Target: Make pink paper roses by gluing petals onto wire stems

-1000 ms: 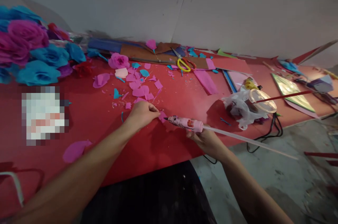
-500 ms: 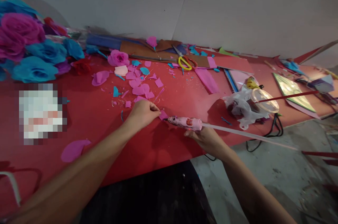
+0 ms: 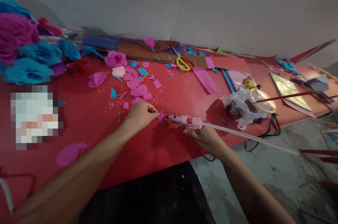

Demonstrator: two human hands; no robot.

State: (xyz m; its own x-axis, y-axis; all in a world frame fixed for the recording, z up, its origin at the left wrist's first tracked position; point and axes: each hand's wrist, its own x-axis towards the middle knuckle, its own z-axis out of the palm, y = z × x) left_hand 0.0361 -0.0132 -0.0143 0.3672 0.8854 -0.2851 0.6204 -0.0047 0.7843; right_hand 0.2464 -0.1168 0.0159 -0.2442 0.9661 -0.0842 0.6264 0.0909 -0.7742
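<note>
My left hand [image 3: 141, 114] pinches a small piece of pink crepe paper [image 3: 161, 117] between thumb and fingers. My right hand [image 3: 207, 138] is closed round a pink hot glue gun [image 3: 186, 121], its dark nozzle pointing left at the paper, very near or touching it. From the rear of the gun a long translucent glue stick [image 3: 250, 138] sticks out to the right. Behind my left hand lie loose pink petals [image 3: 138, 90] and blue scraps [image 3: 113, 93]. A rolled pink paper rose [image 3: 115, 58] rests farther back.
Blue and pink paper flowers [image 3: 39, 53] crowd the left of the red table [image 3: 169, 146]. Yellow-handled scissors [image 3: 182, 63] lie at the back on brown material. A plastic bag [image 3: 237, 109] and round tub [image 3: 262, 100] stand right, with a black cable [image 3: 276, 129] hanging off the edge.
The view has shifted slightly, so the table's things appear a little farther left. The glue gun's nozzle and the pink paper remain close together, with both hands nearly still.
</note>
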